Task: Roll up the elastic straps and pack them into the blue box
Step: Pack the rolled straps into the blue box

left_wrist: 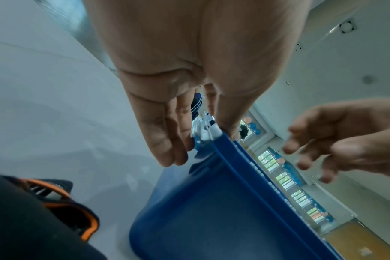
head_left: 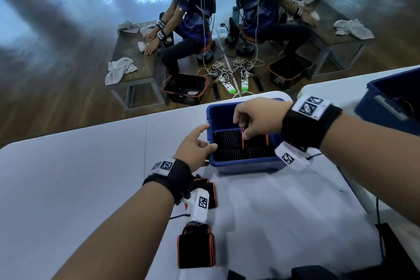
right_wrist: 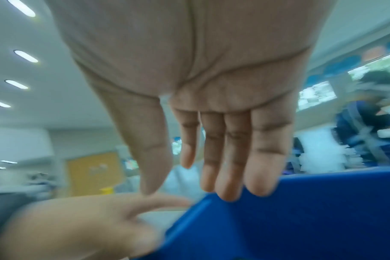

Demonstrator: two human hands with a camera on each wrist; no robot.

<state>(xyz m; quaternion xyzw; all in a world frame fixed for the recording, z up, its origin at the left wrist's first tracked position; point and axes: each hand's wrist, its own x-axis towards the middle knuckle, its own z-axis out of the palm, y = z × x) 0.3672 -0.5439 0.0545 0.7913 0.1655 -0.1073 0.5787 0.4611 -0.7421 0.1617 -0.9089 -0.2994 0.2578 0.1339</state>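
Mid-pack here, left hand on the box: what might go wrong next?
The blue box sits close to the far edge of the table; a shove from the left hand gripping its rim might slide it off. The right hand is empty above the rolled straps; unheld, they may spring loose.

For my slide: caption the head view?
Left hand holds the blue box while right hand reaches over packed straps.
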